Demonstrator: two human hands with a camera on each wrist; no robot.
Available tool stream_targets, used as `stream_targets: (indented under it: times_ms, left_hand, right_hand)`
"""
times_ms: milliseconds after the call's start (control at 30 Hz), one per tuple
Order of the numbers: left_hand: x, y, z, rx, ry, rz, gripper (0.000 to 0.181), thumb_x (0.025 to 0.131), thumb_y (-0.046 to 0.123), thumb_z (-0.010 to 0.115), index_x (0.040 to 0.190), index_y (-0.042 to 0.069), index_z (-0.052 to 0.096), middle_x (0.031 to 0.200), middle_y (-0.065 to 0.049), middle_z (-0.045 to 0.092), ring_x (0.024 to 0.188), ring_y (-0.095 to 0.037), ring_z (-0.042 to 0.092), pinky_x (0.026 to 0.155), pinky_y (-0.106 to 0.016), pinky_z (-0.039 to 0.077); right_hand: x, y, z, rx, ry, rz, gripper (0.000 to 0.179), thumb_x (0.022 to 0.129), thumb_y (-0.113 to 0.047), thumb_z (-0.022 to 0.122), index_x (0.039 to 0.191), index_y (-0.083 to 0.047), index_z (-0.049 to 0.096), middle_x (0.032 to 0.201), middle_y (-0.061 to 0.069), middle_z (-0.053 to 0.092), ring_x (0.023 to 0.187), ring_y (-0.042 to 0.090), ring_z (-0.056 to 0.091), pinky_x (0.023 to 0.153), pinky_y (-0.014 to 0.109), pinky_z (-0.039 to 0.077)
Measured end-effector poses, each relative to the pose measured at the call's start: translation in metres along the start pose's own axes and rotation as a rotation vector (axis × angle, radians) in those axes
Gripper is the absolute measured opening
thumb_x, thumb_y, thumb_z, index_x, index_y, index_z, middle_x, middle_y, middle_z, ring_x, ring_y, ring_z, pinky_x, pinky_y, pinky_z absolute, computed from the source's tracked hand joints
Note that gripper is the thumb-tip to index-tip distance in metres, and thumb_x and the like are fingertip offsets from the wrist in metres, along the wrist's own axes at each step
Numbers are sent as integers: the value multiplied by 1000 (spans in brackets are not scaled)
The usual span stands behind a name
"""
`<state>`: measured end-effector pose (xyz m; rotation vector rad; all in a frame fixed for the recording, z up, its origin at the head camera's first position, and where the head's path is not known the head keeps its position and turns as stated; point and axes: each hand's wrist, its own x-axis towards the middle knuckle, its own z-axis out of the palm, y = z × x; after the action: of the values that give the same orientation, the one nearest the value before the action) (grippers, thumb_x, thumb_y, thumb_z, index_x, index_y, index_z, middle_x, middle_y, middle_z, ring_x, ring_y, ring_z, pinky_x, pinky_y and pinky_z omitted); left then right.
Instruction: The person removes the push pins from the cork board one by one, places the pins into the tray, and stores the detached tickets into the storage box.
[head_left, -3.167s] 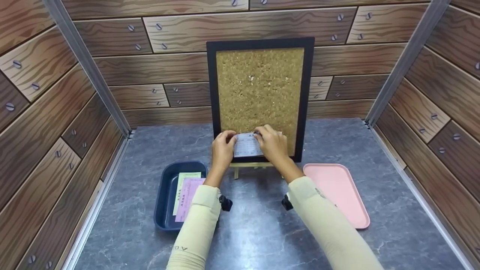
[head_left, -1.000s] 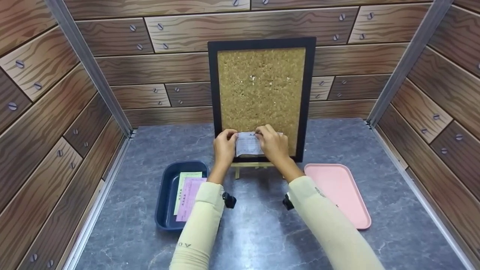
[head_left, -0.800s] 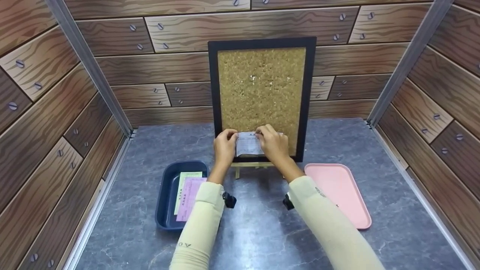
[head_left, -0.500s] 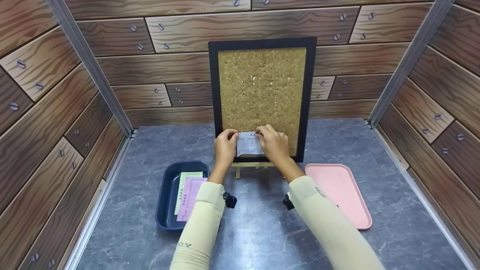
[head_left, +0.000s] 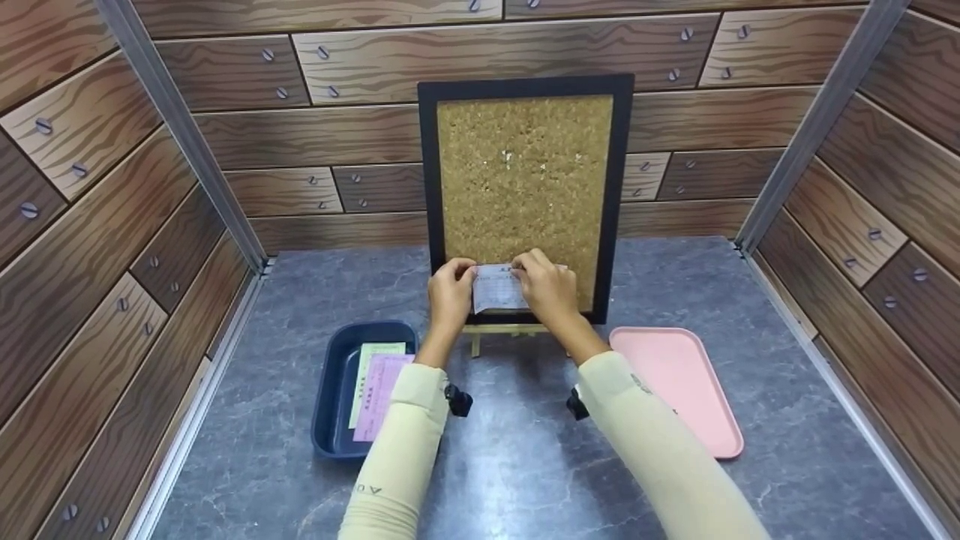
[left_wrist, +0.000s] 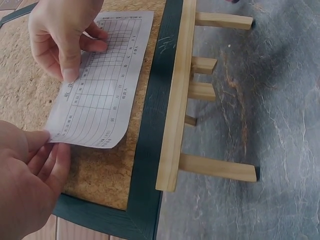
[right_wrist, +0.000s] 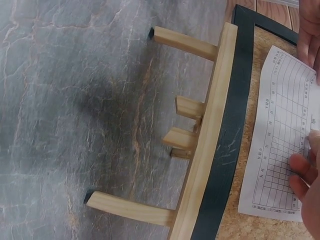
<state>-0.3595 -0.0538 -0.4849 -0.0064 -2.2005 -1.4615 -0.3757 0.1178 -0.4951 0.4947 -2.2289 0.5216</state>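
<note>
A white printed receipt form (left_wrist: 107,82) with a ruled grid lies against the lower part of a black-framed corkboard (head_left: 523,180). Its lower left corner curls away from the cork. My left hand (head_left: 448,294) pinches the form's upper left corner between thumb and fingers. At the upper edge, near the middle, my right hand (head_left: 549,285) has its thumb and index finger together on the paper, the other fingers curled. Whether a pin sits between those fingertips is hidden. The right hand covers the form's right part in the head view.
The board leans on a wooden easel (left_wrist: 175,125) whose legs stick out forward. A navy tray (head_left: 322,390) with a green slip (head_left: 390,349) and a purple slip (head_left: 379,405) stands left. A pink tray (head_left: 690,375), partly under the right sleeve, stands right.
Over about three seconds the form's lower left corner has curled off the board, and my left forearm has shifted slightly right. In the last second almost nothing has moved.
</note>
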Motion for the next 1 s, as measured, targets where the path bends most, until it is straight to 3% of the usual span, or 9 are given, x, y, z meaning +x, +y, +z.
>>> stream_targets:
  times_ms: [300, 600, 1000]
  left_hand:
    - [-2, -2, -4, -5, -26, 0, 7, 91, 8, 71, 94, 3, 76, 90, -8, 76, 81, -20, 66, 76, -33, 53]
    - [-8, 0, -12, -31, -25, -1, 7, 92, 9, 71, 94, 4, 76, 90, -8, 75, 80, -19, 65, 74, -31, 52]
    - [-27, -4, -29, -273, -17, -74, 8, 92, 6, 69, 96, 0, 74, 87, -12, 72, 75, -11, 60, 67, -21, 51]
  right_hand:
    - [-6, -3, -6, 15, -41, -29, 13, 86, -25, 76, 90, -15, 67, 85, 1, 65, 60, 29, 65, 49, 47, 49]
    - [-10, -4, -18, 58, 32, -71, 15, 84, -25, 77, 89, -15, 67, 81, 0, 63, 55, 26, 61, 45, 44, 46]
    - [-27, 9, -46, 99, 59, -138, 14, 82, -18, 79, 88, -14, 67, 81, -1, 62, 50, 21, 57, 44, 39, 46]
